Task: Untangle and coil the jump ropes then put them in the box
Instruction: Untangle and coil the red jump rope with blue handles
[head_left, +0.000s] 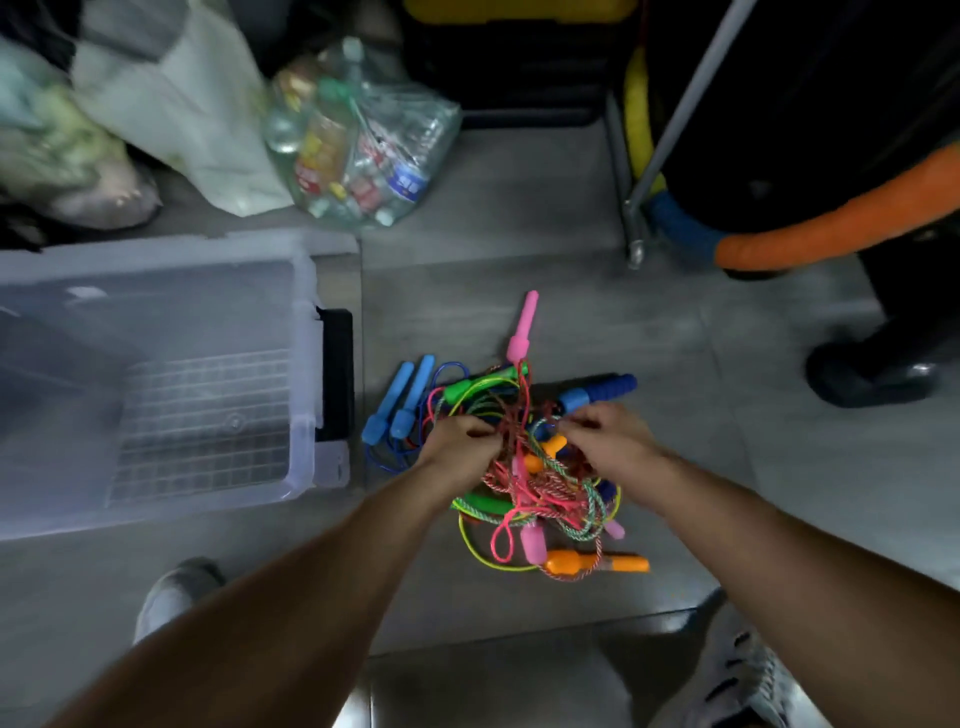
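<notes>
A tangled heap of jump ropes (540, 493) lies on the grey floor: red, green, yellow and pink cords knotted together. Handles stick out of it: a pink one (523, 327) at the far side, two light blue ones (400, 397) at the left, a dark blue one (602, 392) at the right, an orange one (597, 562) near me. My left hand (457, 441) grips red cord at the heap's left side. My right hand (605, 434) pinches cords at its upper right. A clear plastic box (306, 364) stands empty to the left.
A bag of plastic bottles (358, 140) and white bags (171, 104) sit behind the box. An orange and blue padded tube (810, 223) and a metal pole (675, 119) stand at the right, beside another person's black shoe (872, 371). My shoes (176, 592) are below.
</notes>
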